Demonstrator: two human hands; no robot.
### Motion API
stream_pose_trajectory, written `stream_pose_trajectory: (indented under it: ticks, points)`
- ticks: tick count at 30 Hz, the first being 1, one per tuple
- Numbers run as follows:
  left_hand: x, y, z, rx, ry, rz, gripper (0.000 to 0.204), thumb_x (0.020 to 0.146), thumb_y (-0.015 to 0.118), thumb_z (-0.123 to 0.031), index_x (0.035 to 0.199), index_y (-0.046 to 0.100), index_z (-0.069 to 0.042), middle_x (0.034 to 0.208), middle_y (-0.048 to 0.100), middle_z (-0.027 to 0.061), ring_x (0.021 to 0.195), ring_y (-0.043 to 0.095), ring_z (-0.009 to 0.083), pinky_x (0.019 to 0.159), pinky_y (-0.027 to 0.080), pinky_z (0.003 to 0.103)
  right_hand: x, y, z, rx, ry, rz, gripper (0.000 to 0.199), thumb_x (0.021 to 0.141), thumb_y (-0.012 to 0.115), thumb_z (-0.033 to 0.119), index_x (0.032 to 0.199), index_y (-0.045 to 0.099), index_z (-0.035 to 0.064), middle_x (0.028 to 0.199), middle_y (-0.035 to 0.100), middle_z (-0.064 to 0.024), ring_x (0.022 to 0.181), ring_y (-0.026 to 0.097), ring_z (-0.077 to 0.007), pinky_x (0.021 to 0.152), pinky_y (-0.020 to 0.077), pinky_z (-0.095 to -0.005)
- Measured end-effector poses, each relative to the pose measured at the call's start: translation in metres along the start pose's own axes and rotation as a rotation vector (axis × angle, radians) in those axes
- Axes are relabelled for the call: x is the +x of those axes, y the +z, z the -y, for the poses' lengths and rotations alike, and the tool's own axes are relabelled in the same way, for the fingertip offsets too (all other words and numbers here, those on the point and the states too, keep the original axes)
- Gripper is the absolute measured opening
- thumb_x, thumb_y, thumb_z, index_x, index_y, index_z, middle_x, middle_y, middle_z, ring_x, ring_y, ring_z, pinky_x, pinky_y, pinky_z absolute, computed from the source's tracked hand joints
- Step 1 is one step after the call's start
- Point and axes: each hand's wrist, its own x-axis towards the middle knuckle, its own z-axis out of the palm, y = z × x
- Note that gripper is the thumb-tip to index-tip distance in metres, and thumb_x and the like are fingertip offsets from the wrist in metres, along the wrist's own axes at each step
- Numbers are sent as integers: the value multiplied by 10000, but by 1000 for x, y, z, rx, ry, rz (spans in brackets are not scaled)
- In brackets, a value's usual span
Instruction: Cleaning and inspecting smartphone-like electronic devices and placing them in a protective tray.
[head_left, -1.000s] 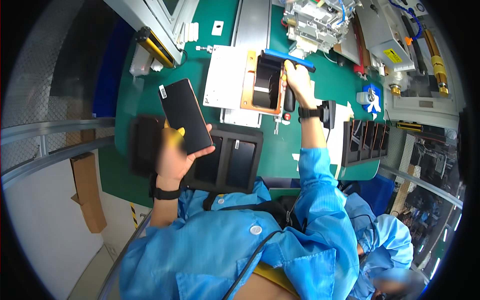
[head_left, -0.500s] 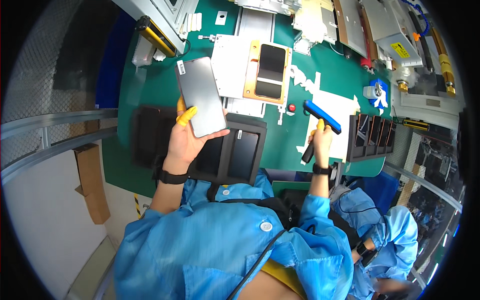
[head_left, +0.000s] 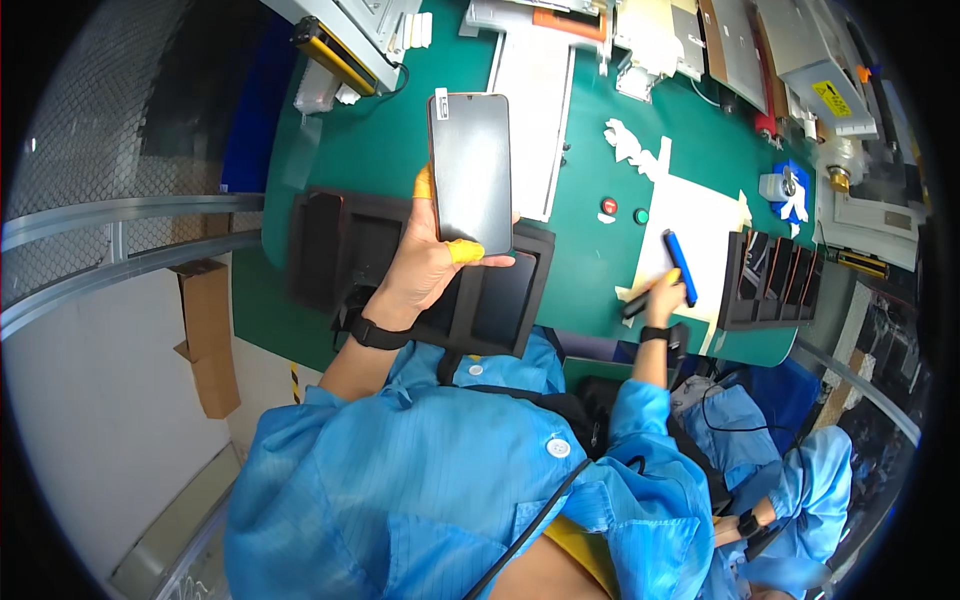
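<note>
While the left hand [head_left: 425, 265] gripped a dark phone [head_left: 470, 172] held up over the black tray [head_left: 520, 300], right hand [head_left: 660, 298] clasped a blue-headed tool [head_left: 678, 266], resting on white paper [head_left: 695, 215], green table [head_left: 365, 150] underneath

Left hand lifts a dark phone panel over the green bench; right hand rests a blue-headed tool on white paper.

The left hand [head_left: 425, 265], with yellow finger cots on thumb and forefinger, grips the dark glass phone panel [head_left: 470, 172] by its lower edge, screen up, above a black foam tray [head_left: 330, 235] with 2 empty slots showing at its left end. The right hand [head_left: 660, 295] holds a black-handled tool with a blue head [head_left: 680, 265], the head lying on a white paper sheet [head_left: 700, 215] on the green mat [head_left: 360, 150]. Just right of it stands a black slotted rack [head_left: 770, 280] of dark panels. A red button [head_left: 609, 205] and a green button [head_left: 641, 215] sit between panel and paper.
</note>
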Motion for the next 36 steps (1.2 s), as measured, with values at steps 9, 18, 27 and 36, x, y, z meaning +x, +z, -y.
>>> stream_pose_trajectory:
  ticks: [9,18,27,36]
  points:
    - [5,15,8,125,17,-20,825,707,501,149,1311,81,-227,1087,476,178,909,581,338,602,566,363,-5,-6,29,-134,-159,-158,446,865,427,365,901,479,-77,681,593,-223,648,591,-378,610,458,-429]
    - [1,20,12,123,-8,-192,830,651,539,177,1266,143,-215,1041,479,114,812,604,226,514,550,287,-89,1,30,141,77,66,434,868,447,320,1008,428,-90,558,550,-181,380,541,-248,363,445,-350]
    - [-8,13,10,300,-31,-223,821,650,540,157,1283,168,-209,1031,505,103,778,608,183,460,522,236,7,-2,44,48,40,38,338,858,454,291,845,450,-47,526,552,-150,450,573,-240,450,464,-339]
    - [-20,-9,0,293,-76,-196,850,591,566,175,1278,183,-148,1056,433,93,804,566,164,461,513,226,-83,11,41,260,179,81,209,826,449,121,931,426,-58,662,555,-149,438,554,-191,389,463,-326]
